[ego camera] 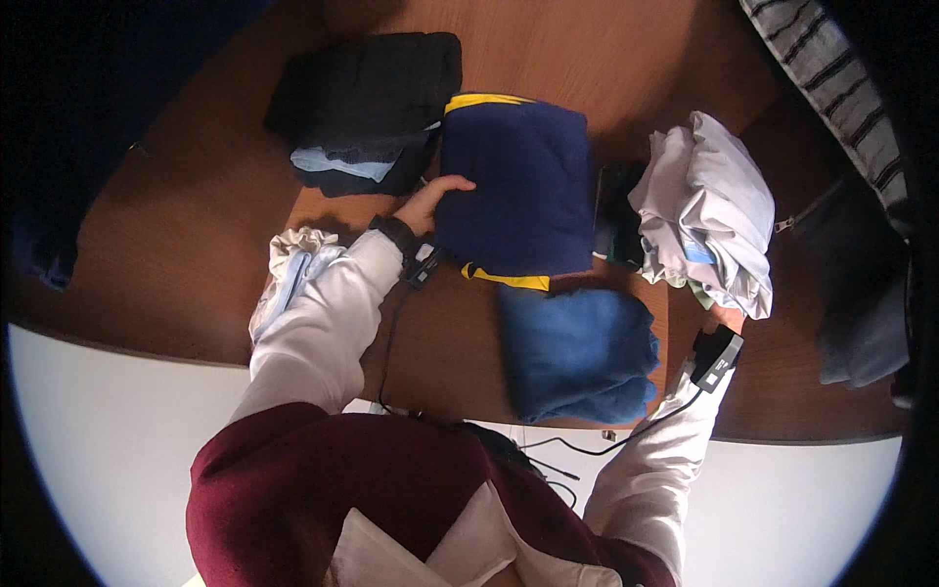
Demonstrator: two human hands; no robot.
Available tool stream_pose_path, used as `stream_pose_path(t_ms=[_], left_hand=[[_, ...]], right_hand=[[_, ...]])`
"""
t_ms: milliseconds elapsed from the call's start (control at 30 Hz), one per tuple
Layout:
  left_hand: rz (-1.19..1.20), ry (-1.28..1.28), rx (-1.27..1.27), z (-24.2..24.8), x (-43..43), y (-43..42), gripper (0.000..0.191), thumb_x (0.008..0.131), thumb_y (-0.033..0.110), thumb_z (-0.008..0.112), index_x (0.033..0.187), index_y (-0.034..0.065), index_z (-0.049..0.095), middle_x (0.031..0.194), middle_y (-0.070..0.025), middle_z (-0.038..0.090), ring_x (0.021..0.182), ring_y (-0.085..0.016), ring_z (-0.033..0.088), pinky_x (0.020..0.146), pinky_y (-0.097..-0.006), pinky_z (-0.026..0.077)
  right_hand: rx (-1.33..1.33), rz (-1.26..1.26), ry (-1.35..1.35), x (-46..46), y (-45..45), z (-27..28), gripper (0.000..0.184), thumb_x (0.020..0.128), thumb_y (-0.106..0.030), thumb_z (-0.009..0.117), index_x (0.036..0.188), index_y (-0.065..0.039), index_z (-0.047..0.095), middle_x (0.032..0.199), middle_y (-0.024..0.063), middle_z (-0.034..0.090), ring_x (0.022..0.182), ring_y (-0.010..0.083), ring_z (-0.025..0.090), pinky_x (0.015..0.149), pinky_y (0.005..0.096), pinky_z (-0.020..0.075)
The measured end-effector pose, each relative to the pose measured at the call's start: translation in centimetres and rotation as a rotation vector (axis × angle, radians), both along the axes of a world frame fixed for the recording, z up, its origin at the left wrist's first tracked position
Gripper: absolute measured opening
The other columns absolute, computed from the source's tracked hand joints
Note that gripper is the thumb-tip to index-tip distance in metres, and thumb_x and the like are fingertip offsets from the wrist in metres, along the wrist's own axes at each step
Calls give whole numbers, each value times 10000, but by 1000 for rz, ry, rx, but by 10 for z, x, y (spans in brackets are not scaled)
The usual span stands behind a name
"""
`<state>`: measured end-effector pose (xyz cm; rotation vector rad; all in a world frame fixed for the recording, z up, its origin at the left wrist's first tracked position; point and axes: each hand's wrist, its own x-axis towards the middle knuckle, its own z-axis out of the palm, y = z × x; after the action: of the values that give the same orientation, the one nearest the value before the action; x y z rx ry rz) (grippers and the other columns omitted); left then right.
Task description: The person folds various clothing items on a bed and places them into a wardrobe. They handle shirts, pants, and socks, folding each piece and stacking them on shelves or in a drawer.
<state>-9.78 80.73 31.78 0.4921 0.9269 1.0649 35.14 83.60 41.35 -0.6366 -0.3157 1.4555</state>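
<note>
My left hand (433,204) grips the left edge of a folded navy cloth with yellow trim (517,187), thumb on top, fingers hidden beneath. At the right, my right hand (726,317) is mostly hidden under a bundle of folded pale garments (708,213), which rests on it. Black bands with small devices and cables circle both wrists. Below the navy cloth lies a folded blue garment (583,352). A dark cloth (620,213) shows between the navy cloth and the pale bundle.
On the brown wooden table (440,352), a stack of black and grey garments (367,95) lies at the upper left. Pale garments (293,271) sit beside my left forearm. A dark garment with a zip (858,286) and a striped cloth (836,88) are at the far right; dark fabric (59,147) fills the far left.
</note>
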Motion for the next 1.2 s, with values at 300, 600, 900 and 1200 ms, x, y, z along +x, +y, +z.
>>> stream_pose_path(t_ms=[300, 600, 900, 1200], left_hand=[[68, 74, 14, -15, 12, 26, 536, 639, 295, 719, 1090, 52, 560, 1104, -130, 554, 986, -267, 526, 884, -334, 434], [148, 82, 191, -53, -4, 64, 509, 762, 118, 605, 1243, 70, 444, 1259, -138, 468, 1146, -262, 451, 998, -331, 345], [-177, 1202, 722, -65, -33, 56, 681, 771, 156, 611, 1353, 62, 271, 1351, -126, 368, 1235, -261, 361, 1041, -353, 276], [650, 203, -350, -7, 47, -24, 425, 748, 509, 525, 969, 147, 504, 960, -10, 521, 887, -167, 490, 759, -369, 389]], right_hand=[[97, 144, -187, -54, -12, -18, 469, 746, -282, 588, 1110, -3, 491, 1012, 145, 560, 890, 266, 557, 748, 388, 492], [-52, 592, -297, -188, 61, -68, 349, 745, -193, 600, 1020, 16, 548, 878, 126, 620, 763, 225, 610, 681, 356, 517], [857, 200, -1354, -175, 63, -91, 425, 764, -113, 601, 1164, -24, 489, 1116, 128, 551, 1020, 234, 542, 747, 301, 497], [126, 396, -1306, -67, -44, -27, 781, 764, -476, 635, 1304, 12, 354, 1228, 165, 464, 1136, 238, 449, 917, 318, 396]])
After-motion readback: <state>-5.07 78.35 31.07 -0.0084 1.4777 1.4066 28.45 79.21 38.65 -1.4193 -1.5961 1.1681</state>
